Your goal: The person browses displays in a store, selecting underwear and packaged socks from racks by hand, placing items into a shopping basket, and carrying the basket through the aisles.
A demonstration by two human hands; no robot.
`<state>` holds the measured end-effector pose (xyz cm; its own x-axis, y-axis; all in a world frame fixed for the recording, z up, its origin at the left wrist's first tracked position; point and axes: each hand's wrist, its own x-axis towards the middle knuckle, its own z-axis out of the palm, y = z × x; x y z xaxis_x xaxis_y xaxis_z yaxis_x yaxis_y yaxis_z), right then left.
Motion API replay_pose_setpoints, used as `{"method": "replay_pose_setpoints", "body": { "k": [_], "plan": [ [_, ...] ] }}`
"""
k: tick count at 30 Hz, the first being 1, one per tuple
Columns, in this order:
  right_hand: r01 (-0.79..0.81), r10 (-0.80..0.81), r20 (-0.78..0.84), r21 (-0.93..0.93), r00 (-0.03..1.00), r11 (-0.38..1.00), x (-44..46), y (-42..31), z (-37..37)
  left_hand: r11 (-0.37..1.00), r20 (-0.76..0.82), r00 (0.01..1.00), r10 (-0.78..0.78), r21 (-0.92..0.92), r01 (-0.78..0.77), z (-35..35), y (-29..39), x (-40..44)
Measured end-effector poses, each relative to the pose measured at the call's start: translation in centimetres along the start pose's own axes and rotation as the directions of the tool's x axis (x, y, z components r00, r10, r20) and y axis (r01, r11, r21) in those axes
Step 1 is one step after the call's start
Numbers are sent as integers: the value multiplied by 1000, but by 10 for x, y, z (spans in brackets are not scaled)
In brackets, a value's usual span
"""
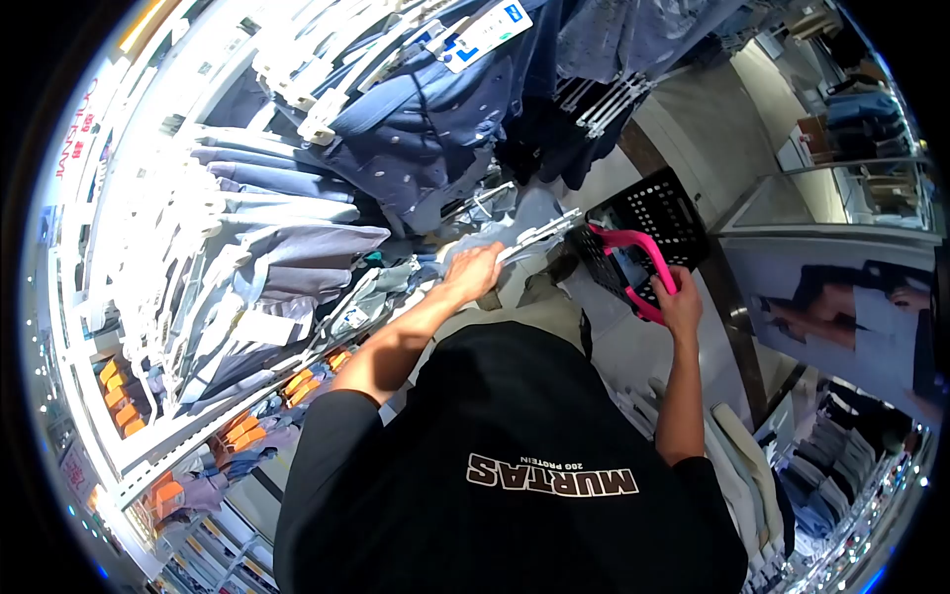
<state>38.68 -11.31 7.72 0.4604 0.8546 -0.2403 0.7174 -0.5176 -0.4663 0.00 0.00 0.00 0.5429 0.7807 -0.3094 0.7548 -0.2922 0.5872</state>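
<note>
A black perforated shopping basket (661, 216) hangs at my right side, tilted. My right hand (680, 300) is closed around its pink handle (648, 259). My left hand (473, 272) reaches forward to the shelf edge, its fingers curled down by a pale bluish garment (480, 238). What those fingers grip, if anything, is hidden. Just ahead of that hand is a white rail (539, 235). Above and to the left hang blue denim garments (416, 124) and folded-over grey-blue clothes (312, 252) on white hangers.
A white price tag (487, 35) hangs among the denim at the top. Orange tags (242, 433) line a lower rack at left. At right stand a large picture panel (841, 307) and a rack of light clothes (742, 465). A tiled floor (683, 119) runs between.
</note>
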Motion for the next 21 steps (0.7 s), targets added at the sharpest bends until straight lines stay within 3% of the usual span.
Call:
{"method": "replay_pose_setpoints", "body": {
  "k": [1, 2, 5, 7, 9, 11, 13, 14, 17, 19, 21],
  "plan": [
    [190, -190, -180, -22, 965, 982, -4, -7, 2, 1000, -13, 1000, 6, -14, -7, 0, 10, -2],
    [371, -373, -343, -72, 862, 926, -7, -18, 7, 997, 14, 998, -69, -44, 70, -2, 18, -6],
    [392, -292, -421, 174, 859, 903, -30, -38, 11, 978, -7, 995, -101, -185, 98, 7, 59, -1],
    [279, -222, -173, 489, 960, 827, -40, -65, 54, 969, -43, 993, -107, -228, 95, -1, 61, -5],
    [127, -226, 65, 664, 972, 737, -48, -85, 96, 951, -77, 992, -101, -301, 74, -1, 76, -4],
    [110, -244, 81, 730, 966, 675, -52, -105, 130, 911, -116, 991, -63, -413, 9, 8, 92, -4],
    [-120, -148, 236, 830, 961, 545, -43, -117, 132, 927, -6, 994, -113, -359, 104, -6, 115, -6],
    [-158, -75, 211, 884, 975, 439, -40, -123, 131, 931, -42, 999, -12, -366, -4, -10, 119, -9],
    [-438, 77, 436, 846, 896, 304, -16, -101, 125, 873, -131, 961, 243, -402, -276, -7, 124, -27],
    [-341, 30, 353, 875, 935, 344, -13, -111, 109, 799, -207, 916, 345, -448, -402, -5, 130, -37],
    [-339, 2, 356, 888, 934, 310, -6, -107, 93, 733, -291, 906, 308, -535, -421, -9, 134, -40]
  ]
}}
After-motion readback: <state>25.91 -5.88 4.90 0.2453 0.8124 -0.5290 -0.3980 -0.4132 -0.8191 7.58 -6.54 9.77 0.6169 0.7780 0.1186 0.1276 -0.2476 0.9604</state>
